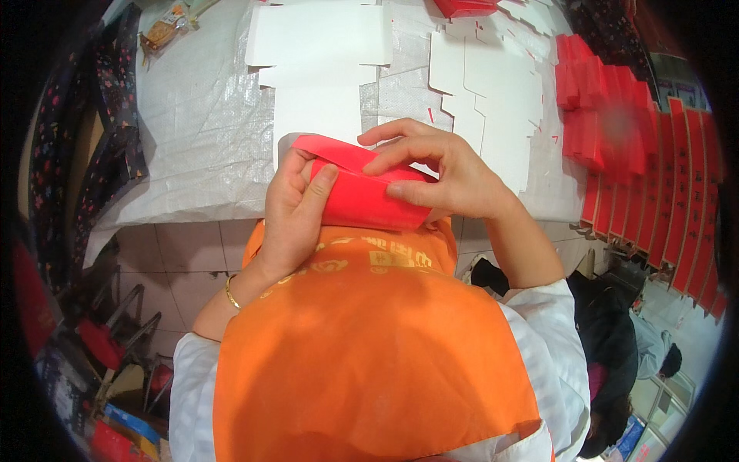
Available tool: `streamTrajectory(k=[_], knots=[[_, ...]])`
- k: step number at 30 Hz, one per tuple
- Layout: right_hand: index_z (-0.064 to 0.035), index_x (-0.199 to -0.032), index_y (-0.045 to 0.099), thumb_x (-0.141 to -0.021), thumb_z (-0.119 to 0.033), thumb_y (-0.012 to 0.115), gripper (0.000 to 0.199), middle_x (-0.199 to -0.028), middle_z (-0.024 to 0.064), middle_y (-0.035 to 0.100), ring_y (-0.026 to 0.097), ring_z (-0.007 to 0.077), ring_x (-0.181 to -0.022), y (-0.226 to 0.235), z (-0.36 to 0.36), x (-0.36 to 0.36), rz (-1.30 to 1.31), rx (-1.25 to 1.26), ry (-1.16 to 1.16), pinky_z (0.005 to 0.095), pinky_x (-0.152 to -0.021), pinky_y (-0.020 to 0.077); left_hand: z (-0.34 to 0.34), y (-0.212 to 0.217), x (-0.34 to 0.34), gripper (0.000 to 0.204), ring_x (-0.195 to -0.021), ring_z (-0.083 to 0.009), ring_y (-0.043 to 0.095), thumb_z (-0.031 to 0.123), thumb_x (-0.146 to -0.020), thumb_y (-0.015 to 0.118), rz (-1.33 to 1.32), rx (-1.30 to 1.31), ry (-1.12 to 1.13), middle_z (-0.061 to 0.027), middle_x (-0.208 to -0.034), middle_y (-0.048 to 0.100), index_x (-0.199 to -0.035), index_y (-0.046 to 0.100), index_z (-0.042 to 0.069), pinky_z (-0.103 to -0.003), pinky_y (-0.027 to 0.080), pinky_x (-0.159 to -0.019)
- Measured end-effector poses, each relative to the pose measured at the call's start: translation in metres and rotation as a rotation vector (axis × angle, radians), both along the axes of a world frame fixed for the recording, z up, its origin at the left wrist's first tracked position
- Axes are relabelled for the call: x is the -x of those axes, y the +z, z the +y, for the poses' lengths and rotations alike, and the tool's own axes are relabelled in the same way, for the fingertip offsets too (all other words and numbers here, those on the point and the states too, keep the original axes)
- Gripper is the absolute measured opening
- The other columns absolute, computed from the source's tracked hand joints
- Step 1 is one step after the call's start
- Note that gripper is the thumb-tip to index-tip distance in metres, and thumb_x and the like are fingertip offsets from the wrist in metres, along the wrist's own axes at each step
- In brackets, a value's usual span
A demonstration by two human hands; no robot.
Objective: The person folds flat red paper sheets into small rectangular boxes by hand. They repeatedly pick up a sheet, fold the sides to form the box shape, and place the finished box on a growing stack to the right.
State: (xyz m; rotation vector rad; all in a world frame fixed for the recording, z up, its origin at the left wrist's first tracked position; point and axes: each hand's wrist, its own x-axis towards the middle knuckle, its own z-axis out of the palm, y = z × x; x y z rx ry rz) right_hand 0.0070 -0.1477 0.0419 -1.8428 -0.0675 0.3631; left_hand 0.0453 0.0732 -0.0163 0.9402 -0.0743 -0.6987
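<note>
Close to my orange apron, over the near edge of the table, I hold a red cardboard box [369,202] that is partly folded. My left hand [299,196] grips its left end, with the thumb on the front face and the fingers behind. My right hand [443,173] is at the box's right part, thumb on the front panel and fingers curled over the upper flap, pinching it. A narrow gap shows between the flap and the front panel. Just beyond the box lie flat white die-cut card blanks [317,108].
More white blanks [500,100] lie to the right on the sheet-covered table [200,154]. Red boxes [604,108] are piled at the right, above a row of red cartons [654,200]. A wrapped snack [165,31] lies far left. A person in dark clothing [604,316] is at the lower right.
</note>
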Motion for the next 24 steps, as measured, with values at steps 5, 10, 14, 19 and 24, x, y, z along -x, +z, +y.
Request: streamTrajectory(k=[5,10,14,19,24], knots=[[-0.0064,-0.113,0.075,-0.082,0.0,0.069,0.032,-0.131,0.0137,0.061,0.058,0.0251,-0.122,0.011,0.02,0.011,-0.076,0.124,-0.036,0.0355,-0.102,0.0476,0.001,-0.003,0.0,0.03,-0.108,-0.0123,0.062,0.006,-0.105,0.049,0.034,-0.012,0.067,-0.0096,-0.12,0.066,-0.133,0.047,-0.003,-0.027,0.049,-0.095],[-0.0071,-0.12,0.073,-0.087,0.0,0.066,0.035,-0.135,0.0154,0.059,0.058,0.0257,-0.122,0.007,0.02,0.015,-0.104,0.17,-0.018,0.035,-0.1,0.0487,0.004,-0.007,-0.001,0.024,-0.106,-0.0114,0.062,0.007,-0.105,0.05,0.046,-0.045,0.047,-0.0088,-0.118,0.067,-0.127,0.049,-0.002,-0.027,0.05,-0.094],[-0.007,-0.125,0.07,-0.091,-0.002,0.062,0.035,-0.139,0.0168,0.056,0.061,0.0263,-0.117,0.01,0.02,0.019,-0.113,0.246,-0.019,0.0348,-0.099,0.0497,0.005,-0.011,-0.005,0.02,-0.104,-0.0105,0.062,0.008,-0.104,0.051,0.043,-0.022,0.037,-0.0086,-0.115,0.067,-0.122,0.05,-0.001,-0.026,0.05,-0.092],[-0.0113,-0.145,0.052,-0.094,-0.009,0.06,0.052,-0.13,0.0175,0.063,0.066,0.0249,-0.104,0.043,0.01,0.001,0.092,0.218,0.029,0.0339,-0.094,0.0512,-0.009,0.011,-0.028,0.021,-0.102,-0.0099,0.062,0.005,-0.102,0.053,-0.115,-0.053,-0.032,-0.0088,-0.111,0.068,-0.122,0.05,-0.001,-0.026,0.051,-0.088],[-0.0151,-0.157,0.033,-0.095,-0.014,0.055,0.066,-0.118,0.0161,0.068,0.064,0.0217,-0.101,0.043,-0.011,-0.018,-0.053,0.237,0.038,0.0341,-0.094,0.0493,-0.029,0.049,-0.06,0.03,-0.091,-0.0219,0.069,0.007,-0.094,0.064,-0.766,-0.407,-0.092,-0.014,-0.102,0.071,-0.121,0.053,-0.001,-0.031,0.053,-0.081]])
